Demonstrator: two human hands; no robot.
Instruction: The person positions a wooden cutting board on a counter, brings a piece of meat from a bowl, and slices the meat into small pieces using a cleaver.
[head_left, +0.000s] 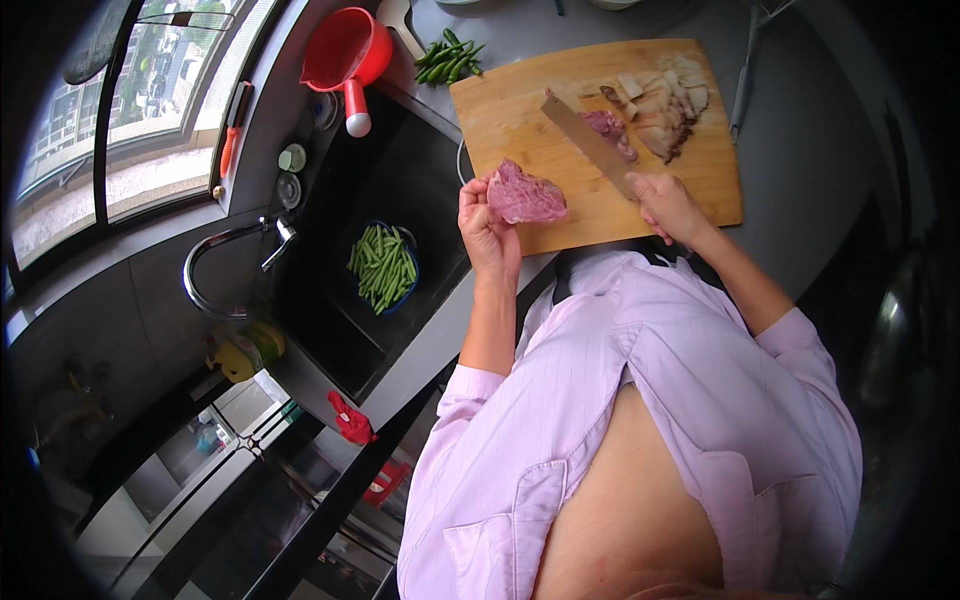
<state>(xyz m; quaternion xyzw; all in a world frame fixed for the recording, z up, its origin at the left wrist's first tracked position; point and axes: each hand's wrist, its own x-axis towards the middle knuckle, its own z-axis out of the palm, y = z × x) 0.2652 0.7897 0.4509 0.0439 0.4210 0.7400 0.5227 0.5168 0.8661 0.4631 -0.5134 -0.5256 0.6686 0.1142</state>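
My left hand grips a chunk of raw pink meat at the near left edge of the wooden cutting board. In my right hand is a kitchen knife with a broad blade, its tip pointing to the far left over the board. Partly hidden behind the blade lies more raw red meat. Pale slices of fatty meat with a darker rind are spread at the board's far right.
Left of the board is a black sink holding a basket of green beans, with a chrome faucet beside it. A red dipper, green chili peppers and a whisk lie around the board. A red cloth rests by the sink's near corner.
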